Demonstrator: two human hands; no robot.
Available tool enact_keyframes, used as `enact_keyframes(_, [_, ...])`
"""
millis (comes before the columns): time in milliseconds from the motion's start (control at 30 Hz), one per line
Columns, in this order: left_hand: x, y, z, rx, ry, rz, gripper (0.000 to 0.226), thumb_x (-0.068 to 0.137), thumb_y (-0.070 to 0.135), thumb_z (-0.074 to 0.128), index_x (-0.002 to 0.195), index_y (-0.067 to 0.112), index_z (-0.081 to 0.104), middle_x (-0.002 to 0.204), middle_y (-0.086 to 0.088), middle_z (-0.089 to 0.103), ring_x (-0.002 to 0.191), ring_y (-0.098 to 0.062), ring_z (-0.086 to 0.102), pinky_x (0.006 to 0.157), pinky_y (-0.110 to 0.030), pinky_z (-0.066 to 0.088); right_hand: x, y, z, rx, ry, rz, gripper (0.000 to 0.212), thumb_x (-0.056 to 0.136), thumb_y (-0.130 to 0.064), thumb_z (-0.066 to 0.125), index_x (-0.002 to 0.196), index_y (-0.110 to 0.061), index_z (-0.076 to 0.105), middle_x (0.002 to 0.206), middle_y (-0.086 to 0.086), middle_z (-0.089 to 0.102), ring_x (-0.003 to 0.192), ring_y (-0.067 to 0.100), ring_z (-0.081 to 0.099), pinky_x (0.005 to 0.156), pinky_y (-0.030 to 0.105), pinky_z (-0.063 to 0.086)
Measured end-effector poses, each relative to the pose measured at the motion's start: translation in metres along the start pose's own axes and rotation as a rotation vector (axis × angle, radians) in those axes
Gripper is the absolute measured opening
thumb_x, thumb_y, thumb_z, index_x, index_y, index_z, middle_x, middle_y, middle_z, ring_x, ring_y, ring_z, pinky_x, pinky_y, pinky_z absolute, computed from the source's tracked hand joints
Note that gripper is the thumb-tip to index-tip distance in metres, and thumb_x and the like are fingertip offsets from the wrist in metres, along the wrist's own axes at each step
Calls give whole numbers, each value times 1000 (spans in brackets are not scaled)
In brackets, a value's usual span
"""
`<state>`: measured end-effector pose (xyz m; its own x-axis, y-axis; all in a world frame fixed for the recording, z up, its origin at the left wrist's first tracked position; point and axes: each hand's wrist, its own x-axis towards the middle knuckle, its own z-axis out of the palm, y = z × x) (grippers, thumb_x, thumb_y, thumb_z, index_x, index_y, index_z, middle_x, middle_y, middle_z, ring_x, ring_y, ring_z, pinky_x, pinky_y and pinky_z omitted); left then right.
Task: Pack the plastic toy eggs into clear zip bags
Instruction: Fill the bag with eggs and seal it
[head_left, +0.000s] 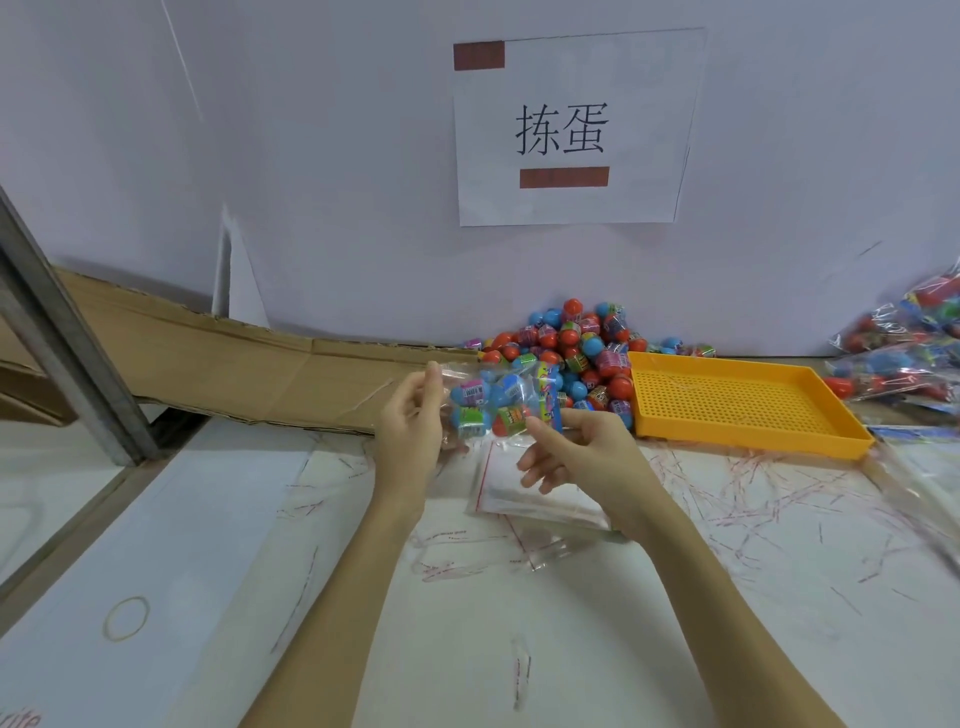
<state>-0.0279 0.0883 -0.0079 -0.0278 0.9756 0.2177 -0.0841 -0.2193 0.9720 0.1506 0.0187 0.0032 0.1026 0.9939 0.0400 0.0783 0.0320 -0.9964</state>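
Note:
A clear zip bag (493, 400) with several blue and red toy eggs inside is held above the table between both hands. My left hand (410, 426) pinches its left end near the zip strip. My right hand (576, 447) pinches the bag's lower right part with thumb and forefinger, the other fingers loosely curled. Behind the bag a pile of loose toy eggs (576, 348) lies against the wall. A stack of empty zip bags (530, 493) lies flat on the table under my right hand.
An orange perforated tray (737, 405) sits to the right of the pile. Filled bags (904, 348) are heaped at the far right. Flattened cardboard (234, 364) lies at the left, beside a metal post (62, 338). A rubber band (126, 618) and torn strips litter the table.

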Motion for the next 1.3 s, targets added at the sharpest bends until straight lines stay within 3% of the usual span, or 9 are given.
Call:
enact_keyframes(167, [-1,-6,1,75,-167,74,16,109,42,48,116,44,61,60,3,54,48,-14,44,38,-25,35,-1,0,-4,38,81,-61,24,101,-25,63,91,-4,68,72,13,72,59,23,66,50,24,51])
enact_keyframes(300, [3,-5,0,48,-80,127,14,108,33,53,110,38,66,82,0,72,53,-17,48,42,-27,36,-3,-5,-4,61,-34,-53,29,101,-27,62,88,-1,67,68,13,67,54,18,57,48,24,46])
enact_keyframes(433, [5,-3,-8,19,-120,143,18,108,29,54,117,38,67,66,-15,57,49,-25,40,41,-28,35,-4,-8,-9,60,4,-71,32,98,-33,65,75,-14,73,55,8,58,41,15,46,39,22,37])
enact_keyframes(567, [2,1,-9,0,-238,73,22,109,36,50,125,30,64,60,-3,60,51,-28,56,40,-29,39,-5,-5,-14,17,59,-74,19,98,-31,65,96,-16,77,58,17,64,38,20,55,33,22,38])
enact_keyframes(700, [2,1,-8,121,-282,78,11,107,31,55,117,31,60,75,-9,73,55,-29,69,43,-32,46,-3,-6,-14,98,86,-62,21,101,-23,62,110,-7,72,87,18,77,71,29,76,51,27,56])
enact_keyframes(867, [-4,-1,-5,259,-359,254,16,106,34,57,121,39,57,105,9,68,83,-18,74,58,-39,63,2,-10,-12,537,81,57,30,104,-41,53,122,-17,57,108,16,76,104,33,74,85,36,61])
enact_keyframes(1000, [-7,-4,-2,356,-508,361,33,101,6,62,112,37,65,121,11,51,105,-15,61,79,-25,57,0,-14,-9,878,-18,218,52,100,-60,49,119,-13,63,115,9,76,111,27,72,82,35,61])
enact_keyframes(1133, [-11,-3,2,387,-553,312,46,91,-10,61,106,33,71,124,8,46,109,-9,56,87,-22,54,4,-12,-7,781,56,189,67,97,-65,48,136,-11,55,129,5,70,124,28,64,93,34,56])
enact_keyframes(1300, [-11,-1,4,292,-586,270,26,98,3,65,105,25,77,116,1,48,98,-9,59,82,-26,56,3,-11,-4,547,171,124,39,99,-45,58,121,-14,66,112,8,77,102,25,75,84,34,60])
